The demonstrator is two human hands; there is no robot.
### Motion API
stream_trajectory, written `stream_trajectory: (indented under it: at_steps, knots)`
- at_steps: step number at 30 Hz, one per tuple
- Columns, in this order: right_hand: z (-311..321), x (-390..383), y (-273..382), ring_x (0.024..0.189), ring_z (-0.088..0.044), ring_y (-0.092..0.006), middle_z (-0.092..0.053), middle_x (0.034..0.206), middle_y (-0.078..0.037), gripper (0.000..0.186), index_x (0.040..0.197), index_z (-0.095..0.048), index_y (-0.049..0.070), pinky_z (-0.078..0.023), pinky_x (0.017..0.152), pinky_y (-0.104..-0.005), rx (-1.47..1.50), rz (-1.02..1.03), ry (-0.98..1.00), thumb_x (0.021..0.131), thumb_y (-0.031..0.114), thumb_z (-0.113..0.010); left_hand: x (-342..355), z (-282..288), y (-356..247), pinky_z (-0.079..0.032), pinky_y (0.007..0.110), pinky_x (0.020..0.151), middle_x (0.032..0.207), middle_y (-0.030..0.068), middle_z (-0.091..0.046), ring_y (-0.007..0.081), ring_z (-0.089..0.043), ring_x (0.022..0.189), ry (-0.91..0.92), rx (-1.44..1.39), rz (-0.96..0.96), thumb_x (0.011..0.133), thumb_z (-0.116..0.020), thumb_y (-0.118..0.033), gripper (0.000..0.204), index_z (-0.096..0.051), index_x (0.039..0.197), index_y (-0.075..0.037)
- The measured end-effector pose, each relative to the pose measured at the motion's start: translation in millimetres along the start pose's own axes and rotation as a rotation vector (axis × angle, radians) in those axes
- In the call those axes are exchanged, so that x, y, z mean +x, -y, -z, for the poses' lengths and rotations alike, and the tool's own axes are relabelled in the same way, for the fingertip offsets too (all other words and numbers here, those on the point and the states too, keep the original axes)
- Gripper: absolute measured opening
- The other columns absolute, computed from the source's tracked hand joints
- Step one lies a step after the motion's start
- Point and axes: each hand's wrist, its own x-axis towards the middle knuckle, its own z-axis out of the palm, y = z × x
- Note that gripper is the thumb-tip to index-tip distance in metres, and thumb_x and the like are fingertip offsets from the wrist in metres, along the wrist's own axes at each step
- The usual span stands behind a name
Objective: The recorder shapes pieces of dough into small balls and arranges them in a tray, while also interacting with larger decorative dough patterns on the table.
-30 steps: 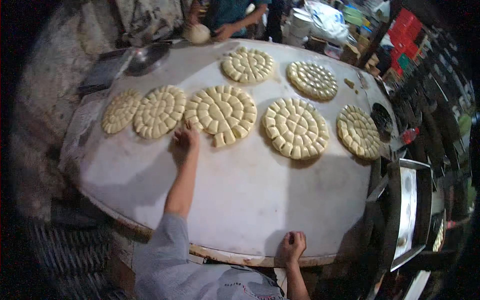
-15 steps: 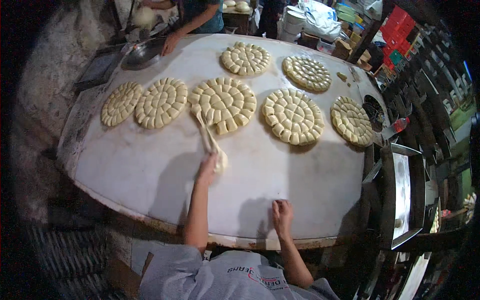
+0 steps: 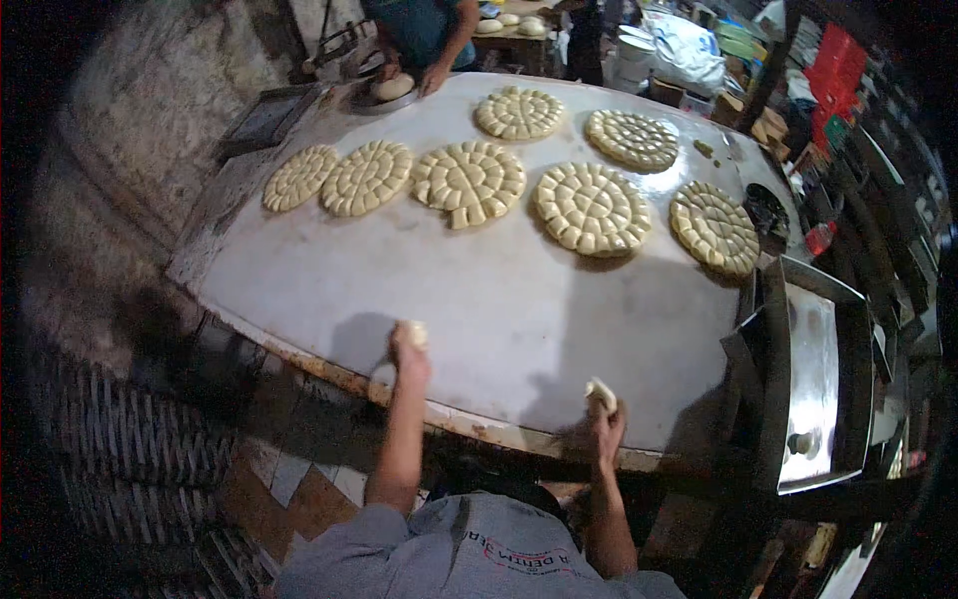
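My left hand grips a piece of pale dough above the near part of the white table. To the right, near the table's front edge, my right hand is closed on another small dough piece. Both hands are slightly blurred. Beyond them lies a round of cut dough, split into segments, with a notch in its near left edge. Similar dough rounds lie beside it, such as one at the right and one at the left.
Across the table a co-worker's hands hold a dough ball over a round metal pan. A rectangular metal tray stands at the right, by a dark bowl. More dough balls sit on a rear table.
My left hand has pulled the stretched dough away from the middle round and back toward me. Dough now shows in my right hand. The co-worker has brought a dough ball to the pan.
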Motion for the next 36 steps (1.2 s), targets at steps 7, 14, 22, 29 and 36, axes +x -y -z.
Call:
stream_trajectory:
  at_steps: [7,14,22,29,36]
  knots:
    - [69,29,38,0.103,-0.038,-0.0365,-0.043,0.107,-0.019,0.049,0.101,-0.050,0.004,-0.030,0.086,-0.0510,-1.221,0.629,-0.284,0.070,0.038,-0.066,39,-10,-41,-0.033,0.046,0.085,0.102,0.0115,-0.049,0.0304,-0.045,0.094,0.180,1.780,-0.927,0.065,-0.072,-0.047,0.049,-0.054,0.087,-0.007]
    - [-71,129,34,0.096,-0.046,-0.0334,-0.053,0.097,-0.014,0.020,0.083,-0.058,0.003,-0.036,0.088,-0.0430,-0.982,0.252,-0.565,0.074,0.021,-0.061,46,-92,9,-0.048,0.043,0.071,0.082,0.0123,-0.061,0.0309,-0.057,0.081,0.300,1.582,-0.701,0.079,-0.052,-0.021,0.015,-0.061,0.076,-0.009]
    - [-29,24,34,0.090,-0.047,-0.0327,-0.053,0.094,-0.015,0.022,0.091,-0.056,0.007,-0.039,0.080,-0.0438,-1.273,0.369,-0.539,0.080,0.025,-0.055,78,42,-73,-0.039,0.043,0.075,0.086,0.0116,-0.052,0.0315,-0.049,0.083,0.601,1.535,-1.064,0.076,-0.056,-0.021,0.015,-0.057,0.082,-0.007]
    - [-50,115,17,0.093,-0.051,-0.0286,-0.056,0.093,-0.012,0.019,0.085,-0.056,0.007,-0.043,0.078,-0.0428,-1.208,0.057,-0.883,0.080,0.024,-0.051,119,-78,-23,-0.046,0.044,0.071,0.080,0.0147,-0.056,0.0319,-0.054,0.087,0.467,1.693,-0.612,0.080,-0.049,-0.021,0.020,-0.056,0.071,-0.005]
    - [-56,3,37,0.094,-0.046,-0.0335,-0.053,0.098,-0.014,0.013,0.086,-0.056,0.004,-0.040,0.081,-0.0422,-1.021,0.404,-0.508,0.078,0.015,-0.056,62,56,-74,-0.043,0.046,0.073,0.086,0.0184,-0.053,0.0352,-0.049,0.084,0.677,1.370,-0.978,0.073,-0.058,-0.004,0.007,-0.053,0.072,0.002]
